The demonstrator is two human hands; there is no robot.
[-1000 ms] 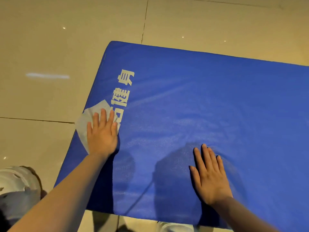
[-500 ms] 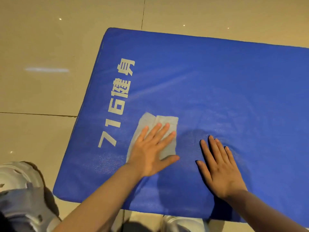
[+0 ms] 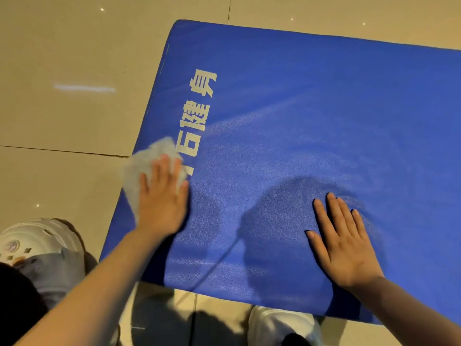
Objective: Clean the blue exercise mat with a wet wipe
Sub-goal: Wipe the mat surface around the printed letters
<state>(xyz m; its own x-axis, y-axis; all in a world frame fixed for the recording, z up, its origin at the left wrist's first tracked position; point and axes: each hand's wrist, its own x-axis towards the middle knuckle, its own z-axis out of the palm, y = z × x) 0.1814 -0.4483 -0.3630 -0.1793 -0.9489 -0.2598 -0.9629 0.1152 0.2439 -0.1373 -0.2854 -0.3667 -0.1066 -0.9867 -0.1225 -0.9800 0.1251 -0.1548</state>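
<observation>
The blue exercise mat [image 3: 311, 126] lies flat on the tiled floor, with pale printed characters running along its left end. My left hand [image 3: 162, 201] presses a white wet wipe [image 3: 147, 166] flat against the mat's left edge with straight fingers; the wipe sticks out past the edge over the floor and covers the lower printed characters. It is blurred by motion. My right hand [image 3: 344, 243] lies flat on the mat near its front edge, fingers spread and holding nothing.
Beige floor tiles [image 3: 62, 121] surround the mat on the left and behind. A white perforated shoe [image 3: 37, 240] is at the lower left and another white shoe [image 3: 282, 325] is just in front of the mat's near edge.
My left hand has swept the wipe from the middle of the mat back left to its left edge, covering the lower characters. My right hand has stayed flat in place.
</observation>
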